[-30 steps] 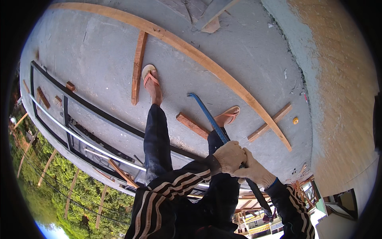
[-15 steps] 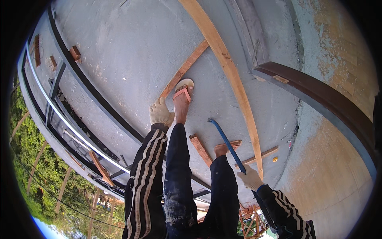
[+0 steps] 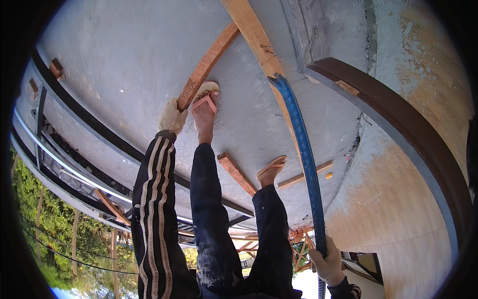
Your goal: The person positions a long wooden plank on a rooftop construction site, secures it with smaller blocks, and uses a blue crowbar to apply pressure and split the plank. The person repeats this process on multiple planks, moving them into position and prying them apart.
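Note:
My left hand (image 3: 173, 117), in a cream work glove, is closed around the near end of a short reddish wooden batten (image 3: 209, 62). The batten's far end meets a long pale board (image 3: 251, 30), where bent nails (image 3: 268, 50) stick out. My gloved right hand (image 3: 327, 260) grips the lower part of a ribbed blue pry bar (image 3: 306, 159). That bar is raised, its notched claw end overlapping the long board just below the nails. Whether the claw touches the wood, I cannot tell.
My sandalled foot (image 3: 204, 109) is beside the batten. Loose wood (image 3: 236, 173) lies between my feet, another strip (image 3: 306, 174) to the right. A brown-edged frame (image 3: 393, 94) stands along the right wall (image 3: 393, 199). Black metal railing (image 3: 89, 107) runs along the left, with greenery beyond.
My right hand has drawn lower, and the pry bar has swung up from near the floor to overlap the long board. My left hand now has its fingers around the batten's end.

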A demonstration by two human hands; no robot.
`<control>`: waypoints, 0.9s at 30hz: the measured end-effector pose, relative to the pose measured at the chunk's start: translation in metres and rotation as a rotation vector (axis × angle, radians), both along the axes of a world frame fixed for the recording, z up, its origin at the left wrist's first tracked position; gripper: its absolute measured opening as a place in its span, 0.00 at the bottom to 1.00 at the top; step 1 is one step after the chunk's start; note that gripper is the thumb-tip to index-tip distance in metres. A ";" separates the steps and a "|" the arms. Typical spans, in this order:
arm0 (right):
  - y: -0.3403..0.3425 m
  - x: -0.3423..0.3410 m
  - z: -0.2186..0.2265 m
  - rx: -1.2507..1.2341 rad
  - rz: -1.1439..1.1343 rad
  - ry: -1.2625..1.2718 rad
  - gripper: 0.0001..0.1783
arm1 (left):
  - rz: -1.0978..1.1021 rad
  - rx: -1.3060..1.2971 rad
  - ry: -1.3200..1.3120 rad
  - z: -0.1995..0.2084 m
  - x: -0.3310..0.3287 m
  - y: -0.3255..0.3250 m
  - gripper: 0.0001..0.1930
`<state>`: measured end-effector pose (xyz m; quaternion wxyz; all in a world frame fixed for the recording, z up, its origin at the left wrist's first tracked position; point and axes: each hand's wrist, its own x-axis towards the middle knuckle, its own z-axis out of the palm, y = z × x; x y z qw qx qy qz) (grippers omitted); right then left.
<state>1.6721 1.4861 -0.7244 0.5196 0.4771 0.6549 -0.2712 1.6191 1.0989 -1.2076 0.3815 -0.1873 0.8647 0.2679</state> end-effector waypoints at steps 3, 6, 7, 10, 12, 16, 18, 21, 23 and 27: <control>0.003 -0.016 0.007 -0.003 -0.021 -0.004 0.28 | -0.039 -0.009 -0.048 0.047 0.010 -0.002 0.19; 0.005 -0.028 0.012 -0.023 -0.079 -0.035 0.29 | -0.022 0.037 -0.088 0.092 0.027 -0.002 0.17; 0.005 -0.031 0.013 -0.034 -0.112 -0.047 0.30 | -0.024 0.045 -0.058 0.105 0.034 -0.001 0.17; 0.005 -0.039 0.015 -0.062 0.009 -0.055 0.31 | -0.110 0.072 0.013 0.130 0.051 0.002 0.19; 0.004 -0.046 0.015 -0.093 -0.012 -0.060 0.33 | -0.180 0.092 0.051 0.135 0.054 0.007 0.20; -0.003 -0.069 0.004 -0.044 0.017 -0.119 0.34 | -0.365 0.135 0.303 0.113 0.033 0.042 0.20; -0.005 -0.082 -0.005 -0.101 -0.085 -0.058 0.34 | -0.379 0.088 0.445 0.091 0.013 0.074 0.19; -0.011 -0.098 -0.016 -0.150 -0.102 -0.048 0.33 | -0.433 -0.084 0.461 0.068 -0.003 0.127 0.19; -0.011 -0.106 -0.023 -0.119 -0.139 -0.092 0.34 | -0.458 -0.152 0.355 0.059 -0.006 0.143 0.19; -0.011 -0.122 -0.032 -0.110 -0.175 -0.092 0.34 | -0.503 -0.143 0.293 0.053 0.003 0.156 0.22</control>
